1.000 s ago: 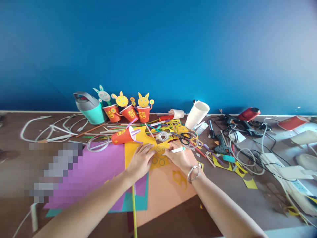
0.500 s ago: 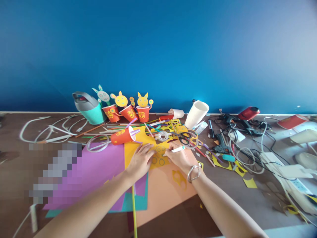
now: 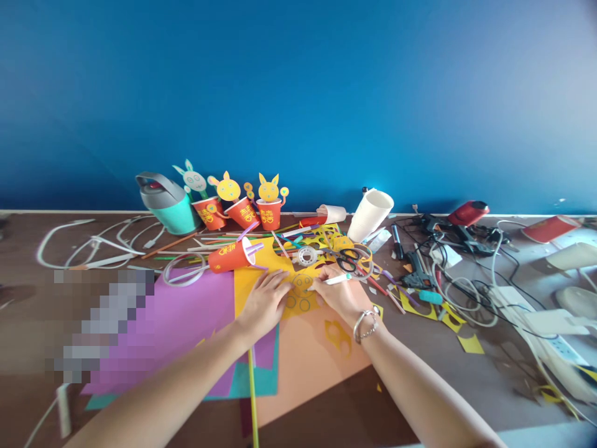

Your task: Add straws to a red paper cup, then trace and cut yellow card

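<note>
My left hand [image 3: 263, 303] lies flat with its fingers stretched out, pressing down a yellow paper piece [image 3: 299, 295] marked with drawn circles. My right hand [image 3: 342, 294] is closed around a white pen with a teal cap [image 3: 334, 281], its tip touching the yellow piece. A silver bracelet [image 3: 364, 325] circles my right wrist. The yellow piece rests on an orange sheet [image 3: 303, 361] beside a purple sheet [image 3: 177, 323].
Three red cups with paper rabbit heads [image 3: 242, 208] and a teal watering can [image 3: 168, 202] stand by the blue wall. A tipped red cup [image 3: 230, 256], scissors [image 3: 351, 260], straws, a white cup [image 3: 370, 214], a glue gun [image 3: 420, 270] and tangled cables [image 3: 471, 274] lie around.
</note>
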Tool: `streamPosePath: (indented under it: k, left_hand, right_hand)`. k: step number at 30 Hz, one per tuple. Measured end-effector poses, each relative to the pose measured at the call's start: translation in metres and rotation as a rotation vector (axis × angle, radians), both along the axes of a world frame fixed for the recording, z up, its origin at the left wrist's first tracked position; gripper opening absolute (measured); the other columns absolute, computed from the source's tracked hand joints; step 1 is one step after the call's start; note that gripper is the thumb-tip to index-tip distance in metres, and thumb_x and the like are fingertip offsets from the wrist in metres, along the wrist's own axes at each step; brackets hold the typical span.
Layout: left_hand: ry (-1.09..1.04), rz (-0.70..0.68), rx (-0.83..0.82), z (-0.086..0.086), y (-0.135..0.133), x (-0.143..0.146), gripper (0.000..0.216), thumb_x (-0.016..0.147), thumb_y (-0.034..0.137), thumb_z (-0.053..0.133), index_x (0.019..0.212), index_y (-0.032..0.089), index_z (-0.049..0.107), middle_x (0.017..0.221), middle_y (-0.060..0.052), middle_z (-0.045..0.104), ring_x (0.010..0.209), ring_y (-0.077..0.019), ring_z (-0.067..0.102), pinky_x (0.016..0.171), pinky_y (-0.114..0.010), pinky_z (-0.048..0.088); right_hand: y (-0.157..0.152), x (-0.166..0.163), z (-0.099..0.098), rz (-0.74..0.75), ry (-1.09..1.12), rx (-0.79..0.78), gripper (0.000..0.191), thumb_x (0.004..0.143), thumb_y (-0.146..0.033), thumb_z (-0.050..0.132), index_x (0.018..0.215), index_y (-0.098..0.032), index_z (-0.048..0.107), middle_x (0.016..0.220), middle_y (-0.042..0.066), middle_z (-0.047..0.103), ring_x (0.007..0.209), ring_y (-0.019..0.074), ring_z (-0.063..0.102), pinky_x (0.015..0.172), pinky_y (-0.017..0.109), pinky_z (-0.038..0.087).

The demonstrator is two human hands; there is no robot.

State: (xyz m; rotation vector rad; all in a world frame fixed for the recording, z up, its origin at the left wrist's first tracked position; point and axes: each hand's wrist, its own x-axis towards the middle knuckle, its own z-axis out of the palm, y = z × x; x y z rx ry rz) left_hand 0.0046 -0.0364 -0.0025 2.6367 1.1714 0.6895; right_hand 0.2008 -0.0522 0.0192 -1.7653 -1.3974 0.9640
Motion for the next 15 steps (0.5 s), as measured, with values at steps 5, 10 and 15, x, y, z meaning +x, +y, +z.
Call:
streamPosePath:
  k: [5,10,15]
  left_hand:
    - [0.002,0.001,-0.006,0.0,0.0,0.0,0.035,0.079,0.001,0.05,0.103,0.022,0.066,0.125,-0.008,0.062,0.121,-0.0256,0.053,0.106,-0.049,0.041]
    - [0.006,0.004,0.002,-0.001,0.001,0.0,0.035,0.079,0.002,0.05,0.103,0.022,0.066,0.125,-0.008,0.062,0.121,-0.0257,0.053,0.106,-0.049,0.041]
    - [0.01,0.001,0.009,-0.001,0.0,0.0,0.033,0.08,0.002,0.049,0.102,0.021,0.066,0.124,-0.009,0.062,0.121,-0.0259,0.054,0.105,-0.049,0.041]
  right_hand:
    - [0.0,0.0,-0.002,0.021,0.023,0.013,0.018,0.071,-0.027,0.051,0.059,-0.023,0.038,0.04,-0.007,0.042,0.039,0.0101,0.039,0.04,0.022,0.025]
    - [0.001,0.001,-0.009,0.025,-0.003,0.003,0.02,0.069,-0.027,0.052,0.059,-0.023,0.036,0.04,-0.007,0.041,0.038,0.0102,0.037,0.039,0.022,0.023]
    - [0.002,0.002,-0.011,0.033,-0.01,0.016,0.02,0.071,-0.03,0.051,0.06,-0.023,0.037,0.041,-0.007,0.041,0.038,0.0101,0.037,0.038,0.022,0.023]
